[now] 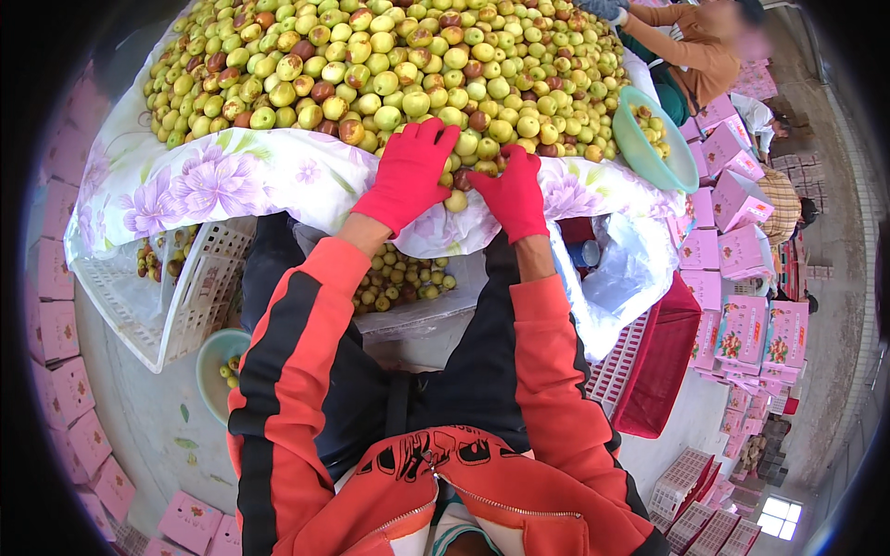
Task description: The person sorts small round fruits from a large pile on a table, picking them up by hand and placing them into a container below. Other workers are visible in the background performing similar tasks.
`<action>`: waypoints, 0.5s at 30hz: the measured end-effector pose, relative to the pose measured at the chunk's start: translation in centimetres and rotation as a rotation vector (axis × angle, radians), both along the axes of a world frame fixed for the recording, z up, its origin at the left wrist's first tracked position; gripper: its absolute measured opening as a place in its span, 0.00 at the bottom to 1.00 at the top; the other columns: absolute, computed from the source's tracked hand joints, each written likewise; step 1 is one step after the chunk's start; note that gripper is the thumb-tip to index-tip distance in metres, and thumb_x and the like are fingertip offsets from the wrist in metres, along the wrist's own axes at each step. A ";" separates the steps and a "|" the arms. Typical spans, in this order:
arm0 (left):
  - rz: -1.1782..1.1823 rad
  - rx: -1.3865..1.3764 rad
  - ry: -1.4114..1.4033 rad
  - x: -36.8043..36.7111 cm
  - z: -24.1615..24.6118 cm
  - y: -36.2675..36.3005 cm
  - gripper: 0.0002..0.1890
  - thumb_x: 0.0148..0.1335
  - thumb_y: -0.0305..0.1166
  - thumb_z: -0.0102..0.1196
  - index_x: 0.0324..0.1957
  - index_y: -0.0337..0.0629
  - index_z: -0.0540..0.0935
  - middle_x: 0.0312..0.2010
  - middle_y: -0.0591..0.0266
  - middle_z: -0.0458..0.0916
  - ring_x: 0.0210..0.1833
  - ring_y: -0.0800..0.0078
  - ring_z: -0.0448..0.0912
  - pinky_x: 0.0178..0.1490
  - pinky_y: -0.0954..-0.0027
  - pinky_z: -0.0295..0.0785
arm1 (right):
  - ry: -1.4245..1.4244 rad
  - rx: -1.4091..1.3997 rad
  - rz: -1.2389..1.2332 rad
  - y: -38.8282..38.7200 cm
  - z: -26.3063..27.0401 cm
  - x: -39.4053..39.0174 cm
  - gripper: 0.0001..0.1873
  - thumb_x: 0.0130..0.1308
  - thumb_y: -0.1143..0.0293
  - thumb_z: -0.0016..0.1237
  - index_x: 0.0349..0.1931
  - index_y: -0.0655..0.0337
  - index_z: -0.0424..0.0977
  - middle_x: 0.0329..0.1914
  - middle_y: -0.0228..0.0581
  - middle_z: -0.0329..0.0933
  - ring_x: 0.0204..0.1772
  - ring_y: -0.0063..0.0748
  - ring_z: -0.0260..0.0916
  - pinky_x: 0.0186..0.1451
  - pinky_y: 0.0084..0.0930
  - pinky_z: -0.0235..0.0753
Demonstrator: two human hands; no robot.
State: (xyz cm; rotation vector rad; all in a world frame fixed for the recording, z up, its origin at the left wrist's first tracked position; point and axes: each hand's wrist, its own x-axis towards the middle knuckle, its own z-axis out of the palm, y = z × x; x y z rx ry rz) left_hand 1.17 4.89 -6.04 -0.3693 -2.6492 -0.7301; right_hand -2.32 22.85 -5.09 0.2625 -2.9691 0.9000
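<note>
In front of me spreads a big heap of green and reddish-brown jujubes (pixel 389 62) on a white cloth with purple flowers (pixel 215 187). My left hand (pixel 410 174), in a red glove, lies palm down at the heap's near edge, fingers on the fruit and thumb apart. Opposite it, my right hand (pixel 514 191), also gloved in red, has its thumb apart from its fingers. A brown jujube (pixel 462 179) and a yellow-green one (pixel 455 201) lie between the hands. The undersides of both hands are hidden, but I see no fruit gripped.
Jujubes fill a lined container (pixel 403 281) below the cloth. A white crate (pixel 201 285) stands left, above a green bowl (pixel 219 361); a red crate (pixel 657 361) stands right. Another green basin (pixel 653 139) tilts near a co-worker (pixel 688 48). Pink cartons (pixel 744 326) line the sides.
</note>
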 end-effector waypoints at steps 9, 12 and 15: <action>0.027 0.035 -0.007 0.8 -0.2 0.2 0.38 0.35 0.32 0.68 0.55 0.48 0.70 0.54 0.56 0.68 0.54 0.57 0.69 0.51 0.60 0.71 | 0.153 -0.026 0.092 -1.0 -0.1 0.5 0.38 0.53 0.64 0.58 0.65 0.51 0.57 0.54 0.53 0.63 0.51 0.54 0.71 0.48 0.41 0.75; 0.072 0.045 0.035 1.0 -0.3 0.3 0.36 0.37 0.32 0.68 0.54 0.48 0.71 0.53 0.57 0.69 0.53 0.57 0.70 0.51 0.60 0.72 | 0.104 0.051 0.012 -2.1 0.1 0.1 0.34 0.54 0.66 0.55 0.63 0.48 0.60 0.53 0.54 0.63 0.49 0.55 0.72 0.47 0.43 0.75; 0.122 0.070 0.076 1.4 -0.5 1.0 0.32 0.41 0.31 0.65 0.53 0.48 0.71 0.51 0.57 0.70 0.51 0.57 0.72 0.48 0.61 0.73 | 0.097 0.074 0.012 -2.4 -0.1 -0.4 0.31 0.55 0.65 0.53 0.62 0.46 0.62 0.51 0.54 0.65 0.46 0.56 0.73 0.45 0.44 0.75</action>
